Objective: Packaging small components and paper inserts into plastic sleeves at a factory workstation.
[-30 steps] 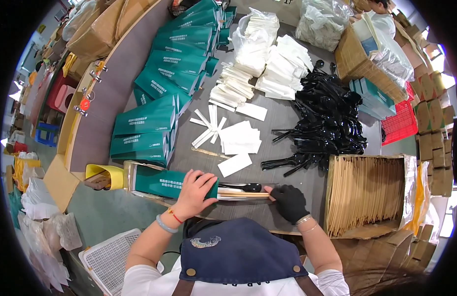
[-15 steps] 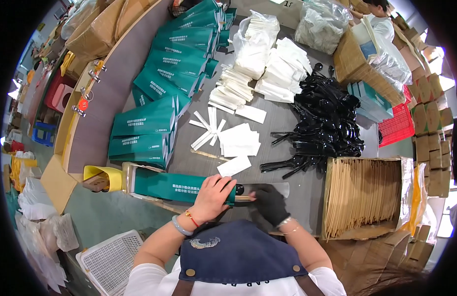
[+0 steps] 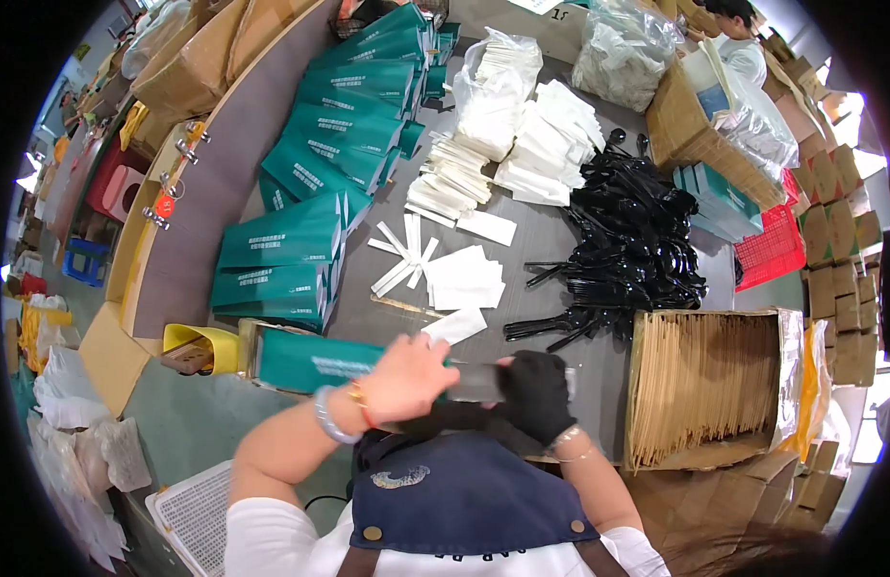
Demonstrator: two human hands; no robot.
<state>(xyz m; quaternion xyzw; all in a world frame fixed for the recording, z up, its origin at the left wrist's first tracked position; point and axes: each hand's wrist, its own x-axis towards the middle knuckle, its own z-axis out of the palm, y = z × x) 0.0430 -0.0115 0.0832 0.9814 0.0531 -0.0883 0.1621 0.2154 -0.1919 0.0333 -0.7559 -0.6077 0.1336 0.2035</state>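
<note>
My bare left hand (image 3: pixel 413 377) is over the right end of a long green paper sleeve (image 3: pixel 305 363) lying near the table's front edge. Motion smears its fingers, so their grip is unclear. My right hand (image 3: pixel 539 392), in a black glove, is to the right with fingers curled; what they hold, if anything, is hidden. Between both hands lies a greyish translucent strip (image 3: pixel 476 383). Just beyond are white paper packets (image 3: pixel 466 279), one of them (image 3: pixel 454 325) nearest my left hand. Several narrow white sticks (image 3: pixel 403 255) lie fanned out beside them.
Green sleeves (image 3: pixel 281 236) are stacked at left. White packets (image 3: pixel 551 144) and black plastic spoons (image 3: pixel 632 240) pile up further back. A carton of thin wooden sticks (image 3: pixel 704 385) stands at right. A yellow container (image 3: pixel 202 348) sits by the left corner; a person (image 3: pixel 738 43) is at far right.
My left hand has lifted slightly and blurred. My right hand has shifted a little right, its fingers now curled; the wooden sticks and black piece seen at the sleeve's mouth no longer show.
</note>
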